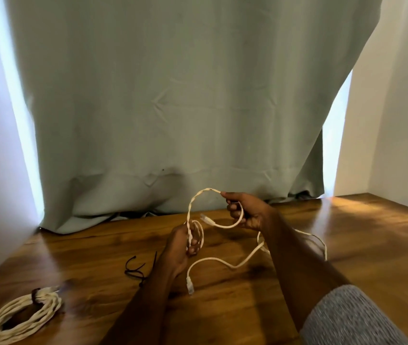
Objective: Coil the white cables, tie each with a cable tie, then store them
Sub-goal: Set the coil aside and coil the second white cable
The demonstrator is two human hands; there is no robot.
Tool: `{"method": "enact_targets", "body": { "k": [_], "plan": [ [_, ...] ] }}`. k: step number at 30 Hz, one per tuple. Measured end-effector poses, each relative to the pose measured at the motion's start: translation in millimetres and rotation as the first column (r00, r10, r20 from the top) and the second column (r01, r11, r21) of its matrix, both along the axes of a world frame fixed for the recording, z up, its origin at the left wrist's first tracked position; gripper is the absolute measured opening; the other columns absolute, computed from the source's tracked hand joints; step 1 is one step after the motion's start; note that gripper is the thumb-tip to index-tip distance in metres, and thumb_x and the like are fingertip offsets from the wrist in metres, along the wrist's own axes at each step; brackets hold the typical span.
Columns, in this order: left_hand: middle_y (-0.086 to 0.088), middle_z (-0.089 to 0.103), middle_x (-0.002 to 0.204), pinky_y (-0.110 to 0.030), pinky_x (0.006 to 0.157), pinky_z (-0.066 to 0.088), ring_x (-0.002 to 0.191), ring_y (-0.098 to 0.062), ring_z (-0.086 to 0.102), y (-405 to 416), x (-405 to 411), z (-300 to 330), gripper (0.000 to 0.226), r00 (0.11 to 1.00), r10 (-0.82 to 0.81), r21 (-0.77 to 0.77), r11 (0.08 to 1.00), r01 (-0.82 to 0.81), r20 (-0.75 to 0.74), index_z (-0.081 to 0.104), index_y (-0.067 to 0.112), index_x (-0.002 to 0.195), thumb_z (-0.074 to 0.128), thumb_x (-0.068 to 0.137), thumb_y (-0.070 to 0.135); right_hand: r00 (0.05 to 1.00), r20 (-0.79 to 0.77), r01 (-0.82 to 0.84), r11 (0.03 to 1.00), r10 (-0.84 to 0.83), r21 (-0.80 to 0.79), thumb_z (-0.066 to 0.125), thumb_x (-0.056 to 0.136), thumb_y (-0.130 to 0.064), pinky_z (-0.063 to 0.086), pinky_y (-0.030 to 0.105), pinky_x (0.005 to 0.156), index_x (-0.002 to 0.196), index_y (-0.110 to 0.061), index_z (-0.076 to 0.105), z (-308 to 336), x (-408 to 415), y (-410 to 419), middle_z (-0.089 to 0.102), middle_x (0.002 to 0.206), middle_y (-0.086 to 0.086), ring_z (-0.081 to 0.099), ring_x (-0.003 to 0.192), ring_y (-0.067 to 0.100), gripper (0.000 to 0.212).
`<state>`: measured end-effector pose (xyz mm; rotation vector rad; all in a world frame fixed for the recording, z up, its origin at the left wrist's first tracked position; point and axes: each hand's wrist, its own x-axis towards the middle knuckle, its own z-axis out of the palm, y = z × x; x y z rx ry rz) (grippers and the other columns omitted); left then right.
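A loose white cable (225, 263) trails over the wooden table (347, 245), one plug end (190, 288) lying near the middle. My left hand (180, 247) grips a small bundle of its loops. My right hand (247, 211) holds the cable higher up, so a twisted stretch arcs between both hands, and a second plug end (205, 218) sticks out below that arc. Black cable ties (135, 270) lie on the table just left of my left forearm. A finished white coil (24, 316), bound with a dark tie, rests at the front left.
A pale green curtain (173, 108) hangs along the table's back edge, with white walls on both sides. My right arm wears a grey knitted sleeve (352, 317).
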<state>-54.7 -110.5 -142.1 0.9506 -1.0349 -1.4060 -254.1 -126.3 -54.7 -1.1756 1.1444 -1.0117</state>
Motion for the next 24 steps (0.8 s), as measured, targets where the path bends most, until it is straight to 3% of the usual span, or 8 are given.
{"method": "enact_targets", "body": {
  "k": [4,8,12,15,17,19,22,24],
  "plan": [
    [-0.004,0.041,0.049,-0.028,0.049,0.021,0.039,-0.014,0.029,-0.2,-4.2,7.3,0.039,0.999,0.000,-0.074,0.997,-0.003,-0.042,0.057,0.009,0.073,0.038,0.102,0.026,0.714,-0.583,0.033,0.850,-0.388,-0.526,0.060,0.095,-0.054,0.054,0.035,0.064,0.073,-0.017,0.071,-23.2,-2.5,-11.9,0.066,0.069,0.001,0.060,0.063,0.016,0.045],
    [-0.002,0.038,0.051,-0.027,0.049,0.020,0.038,-0.012,0.026,-5.5,-7.2,10.1,0.041,0.998,0.055,-0.069,0.996,-0.057,-0.018,0.048,0.013,0.075,0.034,0.107,0.036,0.239,-0.807,-0.014,0.829,-0.541,-0.560,0.054,0.095,-0.061,0.056,0.043,0.083,0.110,-0.021,0.068,-25.5,1.2,-7.5,0.065,0.106,0.007,0.065,0.096,0.028,0.045],
    [-0.002,0.045,0.059,-0.025,0.047,0.026,0.043,-0.010,0.034,-7.7,-12.4,10.5,0.040,0.985,0.133,-0.067,0.990,-0.126,0.109,0.053,0.013,0.088,0.033,0.106,0.042,0.329,-0.820,-0.085,0.850,-0.468,-0.519,0.081,0.083,-0.028,0.054,0.044,0.088,0.158,-0.017,0.012,-29.3,21.1,1.0,0.063,0.123,0.018,0.065,0.107,0.036,0.102],
    [-0.003,0.047,0.063,-0.024,0.047,0.027,0.045,-0.009,0.035,-1.4,-15.0,17.6,0.045,0.992,0.114,-0.015,0.993,-0.113,0.060,0.055,0.013,0.095,0.029,0.105,0.049,0.192,-0.751,-0.175,0.731,-0.632,-0.660,0.083,0.079,-0.031,0.048,0.051,0.098,0.157,-0.040,-0.005,-40.6,31.9,12.9,0.035,0.150,0.015,0.049,0.128,0.037,0.118],
    [-0.005,0.053,0.069,-0.023,0.048,0.029,0.051,-0.011,0.039,-0.8,-14.8,19.6,0.056,0.993,0.106,0.020,0.994,-0.107,0.059,0.057,0.013,0.105,0.023,0.102,0.058,0.102,-0.698,-0.266,0.657,-0.708,-0.705,0.077,0.081,-0.047,0.034,0.058,0.109,0.155,-0.048,-0.004,-44.6,33.5,18.1,0.013,0.164,0.009,0.027,0.145,0.039,0.110],
    [-0.010,0.066,0.094,-0.024,0.051,0.034,0.065,-0.014,0.050,-3.5,-14.3,18.2,0.071,0.993,0.095,0.022,0.995,-0.096,0.068,0.057,0.013,0.123,0.016,0.099,0.066,0.141,-0.655,-0.351,0.581,-0.742,-0.734,0.073,0.083,-0.050,0.025,0.060,0.114,0.157,-0.048,0.009,-46.9,32.7,16.3,0.009,0.168,0.005,0.016,0.151,0.036,0.098],
    [-0.014,0.064,0.128,-0.026,0.057,0.037,0.083,-0.014,0.061,-3.0,-14.6,18.2,0.088,0.998,-0.017,-0.037,0.999,0.019,0.065,0.045,0.009,0.145,0.010,0.095,0.072,0.215,-0.585,-0.538,0.405,-0.782,-0.739,0.064,0.086,-0.042,0.024,0.055,0.114,0.143,-0.033,0.049,-54.4,40.3,8.4,0.043,0.156,0.004,0.037,0.144,0.031,0.060],
    [-0.022,0.064,0.124,-0.025,0.054,0.036,0.067,-0.009,0.059,1.6,-14.1,19.5,0.089,0.997,-0.070,-0.055,0.996,0.071,0.024,0.045,0.004,0.145,0.012,0.096,0.070,0.274,-0.593,-0.588,0.356,-0.757,-0.726,0.055,0.087,-0.049,0.038,0.050,0.103,0.125,-0.024,0.064,-55.4,44.2,5.4,0.064,0.129,0.005,0.056,0.121,0.031,0.047]
  ]
}}
